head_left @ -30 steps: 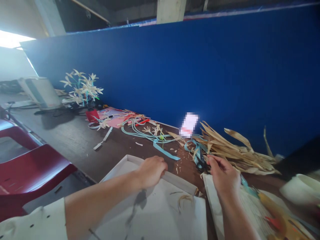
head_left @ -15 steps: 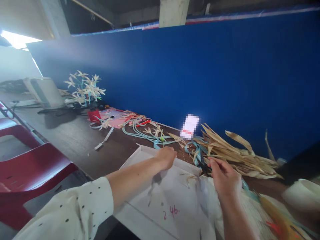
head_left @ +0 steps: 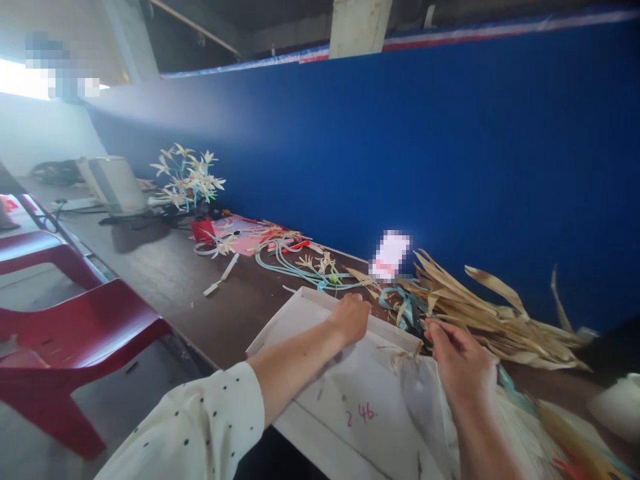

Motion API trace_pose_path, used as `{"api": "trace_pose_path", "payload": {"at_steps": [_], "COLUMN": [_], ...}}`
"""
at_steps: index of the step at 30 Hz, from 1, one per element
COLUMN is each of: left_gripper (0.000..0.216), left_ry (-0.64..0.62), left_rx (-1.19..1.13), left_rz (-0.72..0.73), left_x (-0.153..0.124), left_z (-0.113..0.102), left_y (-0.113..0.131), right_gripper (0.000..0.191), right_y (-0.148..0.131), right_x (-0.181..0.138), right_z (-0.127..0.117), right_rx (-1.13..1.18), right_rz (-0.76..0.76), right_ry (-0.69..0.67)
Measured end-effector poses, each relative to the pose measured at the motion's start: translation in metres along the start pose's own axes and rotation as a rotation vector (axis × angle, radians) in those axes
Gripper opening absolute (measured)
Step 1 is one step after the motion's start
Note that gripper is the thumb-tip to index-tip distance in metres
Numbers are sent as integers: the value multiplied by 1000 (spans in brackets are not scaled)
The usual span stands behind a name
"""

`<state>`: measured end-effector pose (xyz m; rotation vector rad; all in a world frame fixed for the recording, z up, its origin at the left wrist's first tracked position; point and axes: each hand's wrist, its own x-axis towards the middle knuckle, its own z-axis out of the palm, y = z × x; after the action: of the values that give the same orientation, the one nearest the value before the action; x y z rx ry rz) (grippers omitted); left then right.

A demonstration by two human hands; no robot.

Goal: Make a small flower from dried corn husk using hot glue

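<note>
My left hand [head_left: 353, 317] is closed over the far rim of a shallow white box lid [head_left: 330, 387], its fingertips curled away from view. What it holds, if anything, is hidden. To its right my right hand [head_left: 463, 363] is closed in a pinch, thumb against forefinger. Whatever is between those fingertips is too small to make out. A dark object [head_left: 414, 321] and light-blue ribbon [head_left: 403, 300] lie just beyond the right fingertips. Dried corn husks [head_left: 480, 317] spread behind and right of that hand. The lid bears "2.46" in red.
Pale blue-green cords [head_left: 285, 263] and husk flowers [head_left: 320, 263] lie behind the lid. A bunch of white flowers [head_left: 190, 177] stands farther left, above a red piece [head_left: 203, 231]. A bright pixelated screen [head_left: 390, 256] leans near the blue partition [head_left: 450, 147]. Red chairs [head_left: 90, 333] line the left table edge.
The view has turned a little left, so the scene sits farther right in the picture. Both hands keep nearly the same closed shapes and places over the lid and beside the husks.
</note>
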<state>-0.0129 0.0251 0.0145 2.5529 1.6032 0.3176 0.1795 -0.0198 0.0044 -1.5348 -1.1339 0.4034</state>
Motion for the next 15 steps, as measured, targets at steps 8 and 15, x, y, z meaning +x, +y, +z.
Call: {"api": "trace_pose_path", "payload": {"at_steps": [8,15], "left_gripper": [35,24], "left_ry": [81,-5], "left_rx": [-53,122], "left_rz": [-18,-353], "left_x": [-7,-19], "left_z": [-20,-98], "left_y": [-16,-90], "right_gripper": [39,38], "right_y": [0,1], "right_x": [0,-1], "right_z": [-1,-2], "right_rx": [-33,-84], "right_rz": [-18,-30], "right_ry": [15,13]}}
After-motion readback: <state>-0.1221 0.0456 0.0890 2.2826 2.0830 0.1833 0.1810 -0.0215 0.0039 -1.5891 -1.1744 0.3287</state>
